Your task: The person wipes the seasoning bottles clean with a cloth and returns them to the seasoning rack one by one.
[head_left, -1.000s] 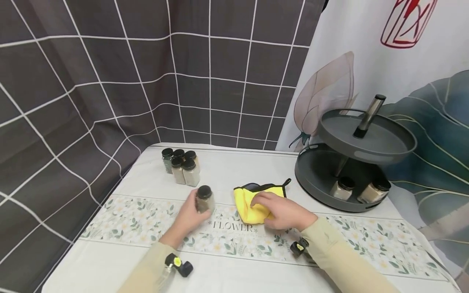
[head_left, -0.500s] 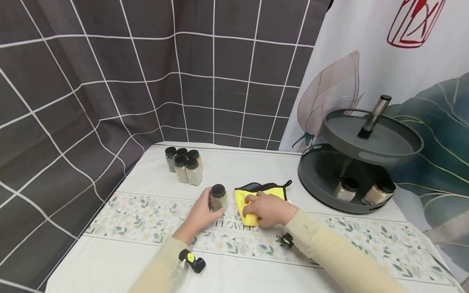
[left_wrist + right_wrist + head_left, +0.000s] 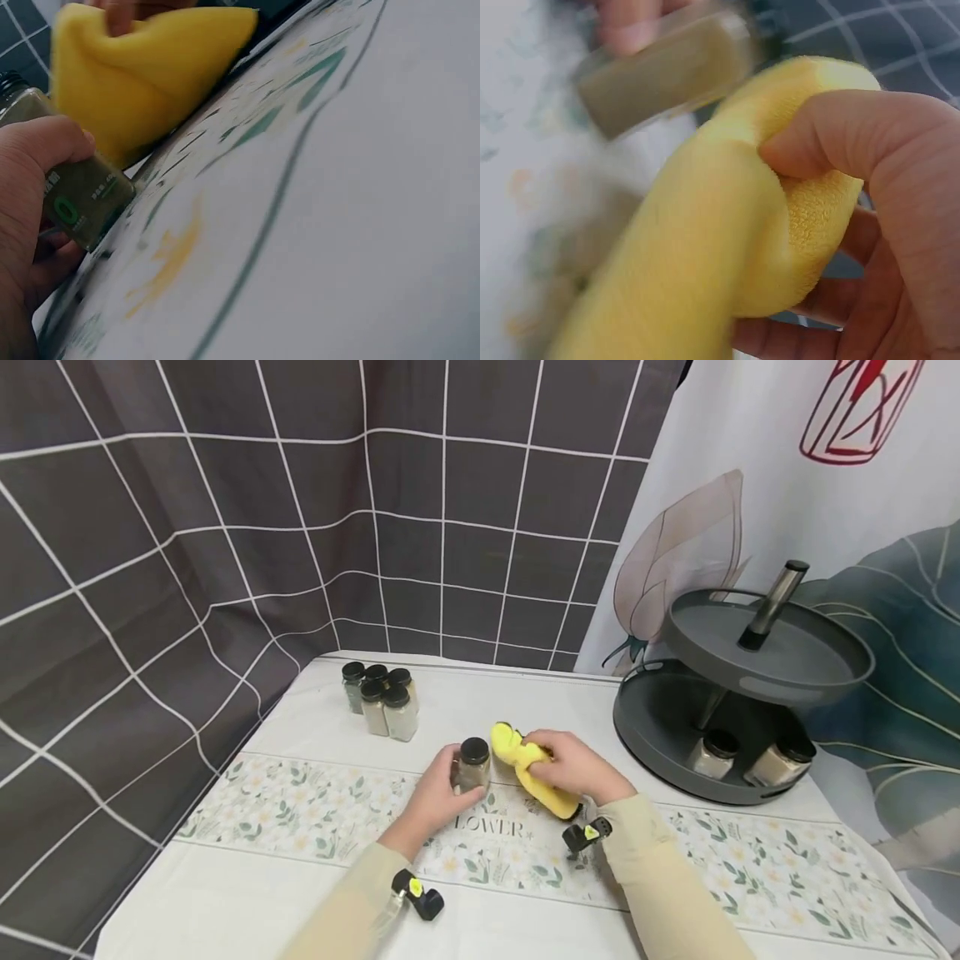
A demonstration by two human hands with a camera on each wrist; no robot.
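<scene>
My left hand point(image 3: 437, 795) grips a square glass spice jar point(image 3: 474, 768) with a black lid, its thumb and fingers round the sides. Green print shows on the jar point(image 3: 82, 196) in the left wrist view. Just to its right, my right hand point(image 3: 573, 767) pinches a yellow cloth point(image 3: 546, 792) between thumb and fingers. The cloth point(image 3: 697, 225) bunches up and hangs down from the grip. Jar and cloth are close together; whether they touch I cannot tell.
Several black-lidded spice jars point(image 3: 386, 702) stand grouped at the back left. A dark two-tier round rack point(image 3: 637, 727) is at the right, with two jars on its lower tier. The tablecloth point(image 3: 300, 810) has a floral band. A grey grid curtain point(image 3: 480, 485) hangs behind.
The cloth lay flat under my right hand; now it is gathered up and lifted in that hand's pinch. My left hand has carried the jar rightward, close to the cloth.
</scene>
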